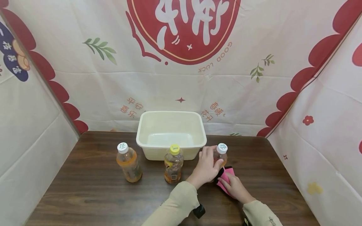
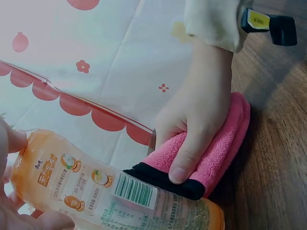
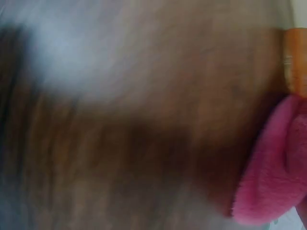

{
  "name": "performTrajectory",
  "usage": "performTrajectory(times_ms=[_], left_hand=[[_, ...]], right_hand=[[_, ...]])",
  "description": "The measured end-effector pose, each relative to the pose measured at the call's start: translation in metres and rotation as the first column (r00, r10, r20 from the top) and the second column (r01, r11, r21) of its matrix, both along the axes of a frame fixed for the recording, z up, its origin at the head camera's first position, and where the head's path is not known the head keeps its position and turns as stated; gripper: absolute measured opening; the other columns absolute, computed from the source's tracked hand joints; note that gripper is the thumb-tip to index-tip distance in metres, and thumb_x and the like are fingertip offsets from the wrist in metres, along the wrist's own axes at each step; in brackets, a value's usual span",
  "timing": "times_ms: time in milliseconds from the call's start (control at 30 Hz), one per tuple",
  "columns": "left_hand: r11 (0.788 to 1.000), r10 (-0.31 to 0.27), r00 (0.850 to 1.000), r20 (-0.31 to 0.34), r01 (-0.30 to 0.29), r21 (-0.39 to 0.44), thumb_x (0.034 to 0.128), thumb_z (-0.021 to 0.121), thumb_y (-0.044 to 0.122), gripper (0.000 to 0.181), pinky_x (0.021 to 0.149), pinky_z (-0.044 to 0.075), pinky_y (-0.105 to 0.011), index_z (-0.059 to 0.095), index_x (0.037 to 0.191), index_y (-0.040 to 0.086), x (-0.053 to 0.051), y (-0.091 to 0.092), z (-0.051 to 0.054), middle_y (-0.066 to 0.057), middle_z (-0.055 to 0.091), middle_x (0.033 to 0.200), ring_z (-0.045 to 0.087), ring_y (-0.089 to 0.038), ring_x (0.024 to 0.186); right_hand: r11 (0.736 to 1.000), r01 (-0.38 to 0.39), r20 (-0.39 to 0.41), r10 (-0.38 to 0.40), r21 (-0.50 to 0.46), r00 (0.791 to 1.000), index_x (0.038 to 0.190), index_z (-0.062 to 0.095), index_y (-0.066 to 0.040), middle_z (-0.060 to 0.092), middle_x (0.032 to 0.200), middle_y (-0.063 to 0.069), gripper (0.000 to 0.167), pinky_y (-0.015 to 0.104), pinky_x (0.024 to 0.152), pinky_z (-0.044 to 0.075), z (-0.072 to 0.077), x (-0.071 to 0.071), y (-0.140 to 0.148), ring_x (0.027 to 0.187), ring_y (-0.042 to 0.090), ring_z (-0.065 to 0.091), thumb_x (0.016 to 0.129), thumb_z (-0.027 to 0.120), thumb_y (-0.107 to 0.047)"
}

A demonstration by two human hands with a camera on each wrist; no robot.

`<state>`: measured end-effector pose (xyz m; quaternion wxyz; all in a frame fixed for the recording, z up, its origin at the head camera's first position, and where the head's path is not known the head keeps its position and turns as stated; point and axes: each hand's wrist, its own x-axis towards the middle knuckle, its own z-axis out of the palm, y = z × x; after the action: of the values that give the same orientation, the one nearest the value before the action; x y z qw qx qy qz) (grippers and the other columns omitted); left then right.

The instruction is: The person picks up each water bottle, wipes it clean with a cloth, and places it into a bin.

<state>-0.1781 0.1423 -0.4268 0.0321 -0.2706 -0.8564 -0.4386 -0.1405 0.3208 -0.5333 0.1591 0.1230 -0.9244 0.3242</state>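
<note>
Pink cloth point(image 2: 225, 143) — right grip point(image 1: 235, 188) pinching it, left grip point(image 1: 207, 167) curled round bottle point(image 2: 129, 191) — is well inside the table point(image 1: 266, 169) edges.

In the right wrist view, a blurred tabletop point(image 3: 158, 143) and cut-off pink cloth point(image 3: 268, 182)

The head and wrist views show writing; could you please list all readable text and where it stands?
"GOOD LUCK": backdrop
"平安喜乐", "春暖花开": same backdrop
Red circle: characters cut off, unreadable
Blue badge: unclear
Held bottle's label: barcode; print too small
Other bottles, white caps, yellow cap, yellow wrist tag: too small
</note>
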Motion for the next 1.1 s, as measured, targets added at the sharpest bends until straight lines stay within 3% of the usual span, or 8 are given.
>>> performTrajectory(times_ms=[233,433,533,600,733,833,933,1100], left_hand=[[1.000,0.018,1.000,-0.002,-0.018,0.020,0.0907,0.053,0.029,0.047,0.085,0.041,-0.028,0.035,0.129,0.008,0.002,0.000,0.002,-0.008,0.040,0.122,0.038,-0.019,0.103],[0.984,0.173,0.982,0.074,-0.176,0.037,0.0751,0.060,0.060,0.063,0.071,0.043,-0.025,0.043,0.116,0.015,0.006,0.011,0.007,0.002,0.045,0.106,0.040,-0.013,0.092],[0.972,0.224,0.971,0.085,-0.228,0.052,0.0713,0.064,0.061,0.062,0.064,0.043,-0.024,0.045,0.110,0.016,0.004,0.014,0.010,0.003,0.049,0.099,0.044,-0.012,0.087],[0.973,0.210,0.971,0.111,-0.218,0.071,0.0726,0.066,0.056,0.059,0.064,0.043,-0.023,0.044,0.110,0.015,0.002,0.013,0.012,0.002,0.052,0.099,0.048,-0.012,0.086],[0.984,0.107,0.978,0.178,-0.130,0.124,0.0756,0.069,0.045,0.055,0.072,0.045,-0.023,0.041,0.112,0.014,-0.001,0.005,0.013,0.000,0.052,0.103,0.052,-0.010,0.089],[0.993,0.059,0.988,0.146,-0.073,0.098,0.0776,0.068,0.042,0.049,0.078,0.045,-0.025,0.047,0.112,0.014,-0.002,-0.002,0.015,0.000,0.047,0.107,0.047,-0.012,0.097],[0.998,0.061,0.995,0.081,-0.062,0.017,0.0788,0.066,0.043,0.047,0.079,0.043,-0.026,0.055,0.114,0.014,-0.002,-0.008,0.019,0.001,0.044,0.109,0.040,-0.014,0.101],[0.999,0.022,0.999,0.024,-0.021,-0.038,0.0828,0.064,0.038,0.047,0.084,0.042,-0.026,0.053,0.122,0.014,-0.004,-0.014,0.021,0.002,0.050,0.111,0.044,-0.013,0.104]], right_hand=[[1.000,0.029,0.038,-0.029,-0.012,0.999,0.089,0.064,-0.011,0.063,0.079,-0.007,0.007,0.026,0.059,0.046,-0.003,0.002,-0.001,0.072,0.000,0.053,0.082,0.066,-0.010],[0.995,0.081,0.085,-0.076,-0.060,0.993,0.088,0.062,-0.010,0.057,0.070,-0.008,0.006,0.024,0.056,0.041,-0.003,0.004,0.001,0.064,0.000,0.046,0.082,0.065,-0.009],[0.993,0.098,0.052,-0.095,-0.071,0.994,0.092,0.064,-0.008,0.062,0.075,-0.005,0.010,0.025,0.057,0.043,0.001,0.004,0.003,0.066,0.000,0.049,0.082,0.065,-0.007],[0.992,0.106,0.036,-0.104,-0.074,0.994,0.093,0.064,-0.006,0.063,0.076,-0.001,0.011,0.025,0.056,0.044,0.004,0.004,0.006,0.066,0.000,0.050,0.082,0.065,-0.007],[0.989,0.137,0.017,-0.136,-0.054,0.991,0.096,0.065,-0.004,0.065,0.079,0.002,0.014,0.025,0.058,0.046,0.012,0.006,0.014,0.068,-0.001,0.052,0.083,0.065,-0.009],[0.987,0.154,-0.011,-0.155,-0.044,0.988,0.097,0.065,-0.004,0.067,0.081,0.003,0.015,0.025,0.060,0.047,0.018,0.009,0.020,0.071,-0.001,0.054,0.082,0.065,-0.009],[0.986,0.165,-0.040,-0.166,-0.039,0.985,0.094,0.066,-0.004,0.067,0.080,0.004,0.013,0.026,0.060,0.046,0.024,0.010,0.025,0.071,0.000,0.055,0.082,0.065,-0.008],[0.980,0.198,-0.039,-0.199,-0.033,0.979,0.096,0.064,-0.003,0.065,0.078,0.005,0.014,0.024,0.059,0.045,0.041,0.011,0.031,0.068,0.000,0.051,0.084,0.063,-0.009]])
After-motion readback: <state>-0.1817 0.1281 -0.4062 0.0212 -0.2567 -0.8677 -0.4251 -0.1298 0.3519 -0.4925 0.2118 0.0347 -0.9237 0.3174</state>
